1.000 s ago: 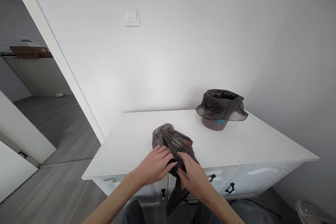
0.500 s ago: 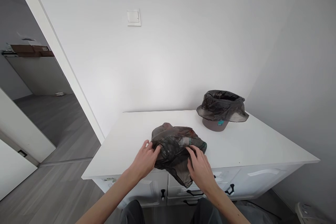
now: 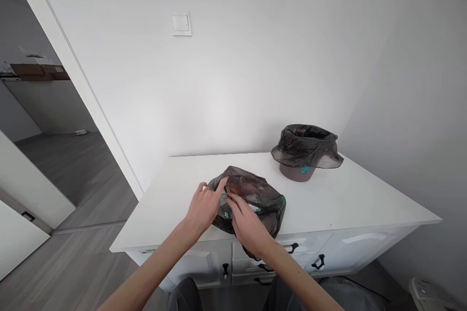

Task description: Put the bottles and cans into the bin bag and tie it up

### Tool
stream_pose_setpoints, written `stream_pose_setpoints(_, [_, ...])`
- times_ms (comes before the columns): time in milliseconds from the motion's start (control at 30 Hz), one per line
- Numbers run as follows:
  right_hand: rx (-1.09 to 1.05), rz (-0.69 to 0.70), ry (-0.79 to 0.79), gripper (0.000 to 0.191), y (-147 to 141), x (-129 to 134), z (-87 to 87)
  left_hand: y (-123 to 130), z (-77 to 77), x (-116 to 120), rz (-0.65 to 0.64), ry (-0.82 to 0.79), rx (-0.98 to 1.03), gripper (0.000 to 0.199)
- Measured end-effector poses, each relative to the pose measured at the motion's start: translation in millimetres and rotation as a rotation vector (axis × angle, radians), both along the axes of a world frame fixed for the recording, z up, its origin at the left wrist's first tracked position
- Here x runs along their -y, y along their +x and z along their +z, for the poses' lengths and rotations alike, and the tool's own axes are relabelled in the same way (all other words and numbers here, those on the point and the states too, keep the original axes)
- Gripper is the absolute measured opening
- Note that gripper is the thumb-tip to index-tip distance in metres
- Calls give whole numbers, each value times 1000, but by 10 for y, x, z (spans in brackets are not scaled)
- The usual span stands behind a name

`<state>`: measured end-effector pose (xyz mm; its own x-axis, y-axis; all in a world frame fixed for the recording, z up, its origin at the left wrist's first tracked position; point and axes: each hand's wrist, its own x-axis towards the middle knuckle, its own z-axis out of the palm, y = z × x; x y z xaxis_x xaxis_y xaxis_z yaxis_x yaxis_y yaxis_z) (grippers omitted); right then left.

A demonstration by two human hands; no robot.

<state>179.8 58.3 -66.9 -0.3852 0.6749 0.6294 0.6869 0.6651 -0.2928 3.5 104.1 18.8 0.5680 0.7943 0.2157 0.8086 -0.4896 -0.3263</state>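
Observation:
A thin dark see-through garbage bag lies bunched on the front part of a white cabinet top, its lower part hanging over the front edge. Through the plastic, and at a gap by my fingers, reddish, white and green contents show, too blurred to name. My left hand is closed on the bag's left side, thumb pointing up along it. My right hand reaches across the front of the bag, its bent fingers gripping the plastic close to my left thumb. Its fingertips are partly hidden.
A small brown bin lined with another dark bag stands at the back right of the white cabinet. Black handles stick out from its front. A wall with a light switch rises behind; a doorway opens at left.
My right hand has moved left across the bag, up close to my left hand. The bag has shifted shape, and its contents show more between my hands. The view has turned slightly.

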Motion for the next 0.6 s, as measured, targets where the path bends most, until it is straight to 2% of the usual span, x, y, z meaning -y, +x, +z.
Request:
stream_pose_setpoints(100, [-1,-186,-5,63,93,-94,170,-101,-36,-95,34,16,-15,78])
stream_pose_setpoints(167, [51,-289,-37,53,265,-114,202,-193,-49,-138,74,10,-46,82])
stream_pose_setpoints(267, [173,-424,-100,45,579,-114,134,-259,-53,-117,127,5,-76,89])
stream_pose_setpoints(367, [310,-498,-154,50,843,-130,7,-185,-66,11,122,75,-51,98])
stream_pose_setpoints(500, [414,-437,-230,59,1019,-205,-105,40,-64,253,-11,225,64,101])
stream_pose_setpoints(600, [414,-417,-316,63,1047,-277,-117,213,-29,397,-201,230,186,80])
